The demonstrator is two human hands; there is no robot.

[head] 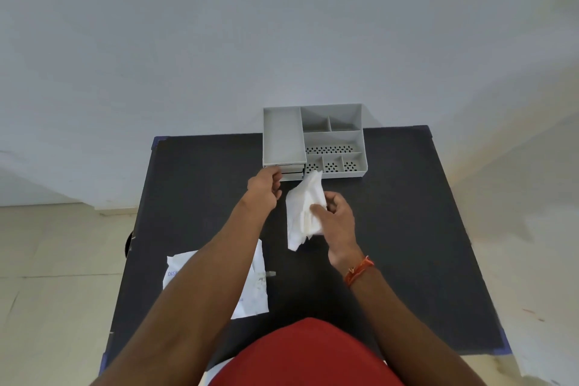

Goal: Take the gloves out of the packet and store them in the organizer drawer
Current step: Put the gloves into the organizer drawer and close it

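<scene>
A grey organizer (283,135) with several open compartments stands at the far edge of the black table (407,213). Its small drawers (293,170) sit at the lower left front. My left hand (264,186) reaches to the left front corner of the drawers, fingers curled at the drawer face. Whether it grips the drawer I cannot tell. My right hand (336,218) holds a folded bundle of white translucent gloves (304,210) just in front of the organizer. The white packet (250,288) with blue print lies flat on the table under my left forearm.
The table has blue tape at its corners (156,141). A pale wall rises behind the organizer and a tiled floor lies to the left. My red-clothed torso (307,354) fills the bottom of the view. An orange thread is tied around my right wrist (358,269).
</scene>
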